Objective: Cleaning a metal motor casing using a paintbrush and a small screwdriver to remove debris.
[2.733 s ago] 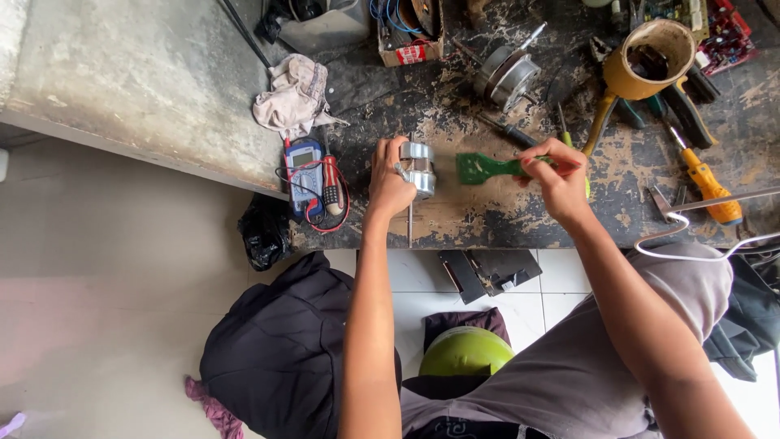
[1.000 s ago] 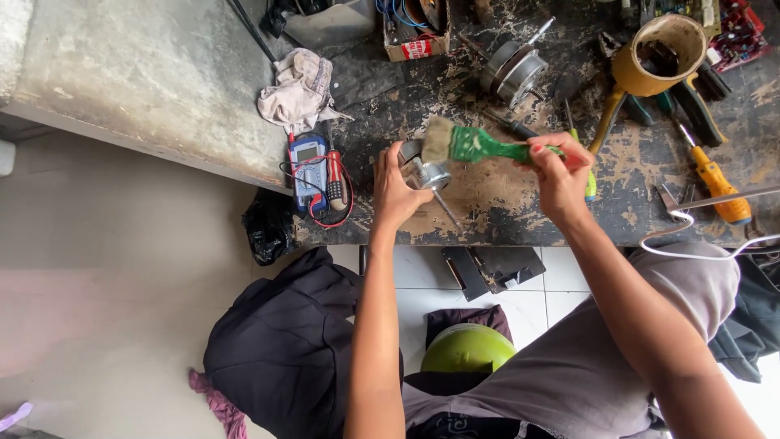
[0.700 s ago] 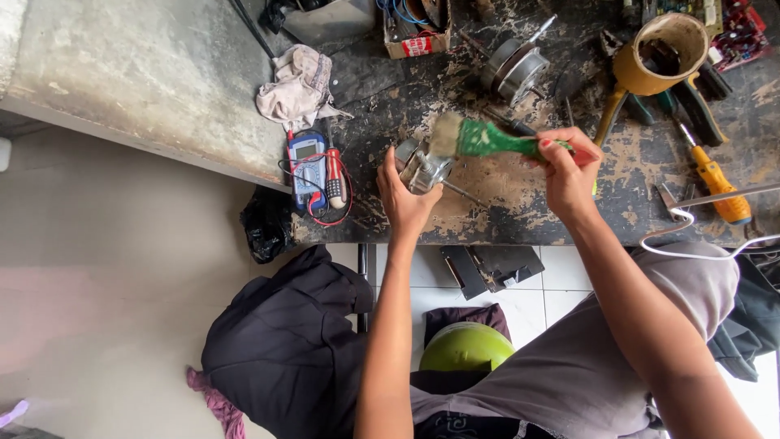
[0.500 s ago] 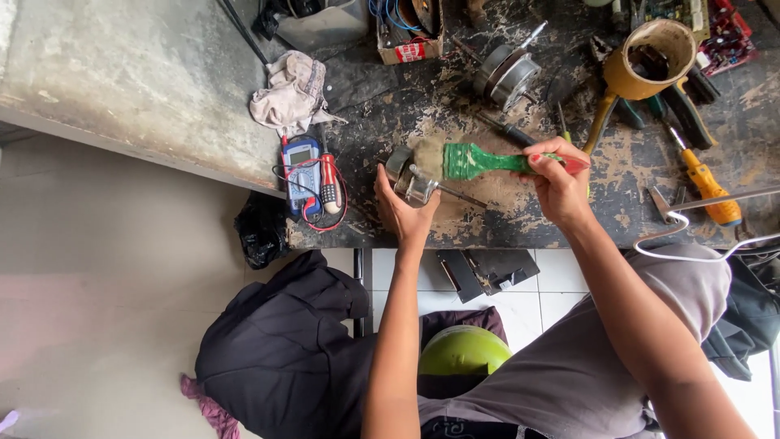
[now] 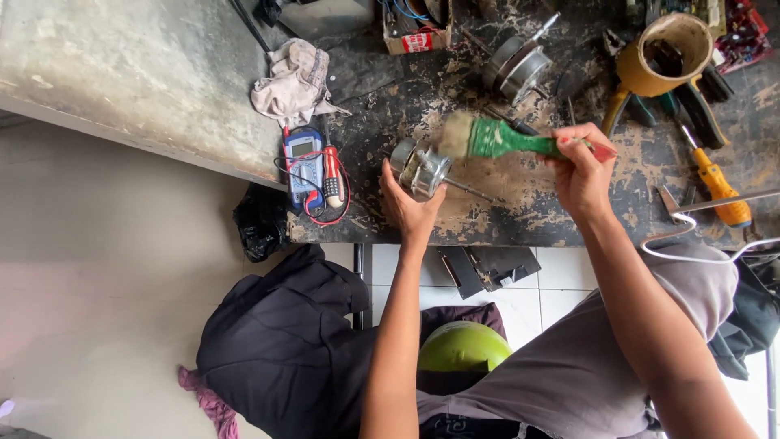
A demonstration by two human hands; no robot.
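**Brushing a small motor part on a very messy bench**

Middle of the frame: the left hand (image 5: pixel 409 205) is wrapped around a small round metal motor part (image 5: pixel 419 169), fingers curled up behind it, with a thin shaft sticking out of it toward the right; it sits just above the front edge of the dark, scuffed workbench (image 5: pixel 520 211). The right hand (image 5: pixel 582 169) is clenched on the handle of a green paintbrush (image 5: pixel 504 140) (red tip poking out past the knuckles), held roughly level; the pale bristles are at the upper right of the motor part, touching it or just about, hard to say which.

Around it: left of the left hand lies a blue multimeter (image 5: pixel 304 165) with red leads looped beside it; above that, a crumpled pinkish rag (image 5: pixel 294 78); top centre, a small cardboard box (image 5: pixel 418 26) with wires in it; to the right of that, another round metal motor piece (image 5: pixel 517 67). Upper right has a yellowish cup (image 5: pixel 654 53) stuffed with tools; below it an orange-handled screwdriver (image 5: pixel 717 184) near the right edge.

Lower half of the frame is white floor tiles, a black bag (image 5: pixel 280 349) at lower left, and a lime green helmet (image 5: pixel 464 347) just between the person's arms; the upper left is a bare grey concrete slab (image 5: pixel 122 73).
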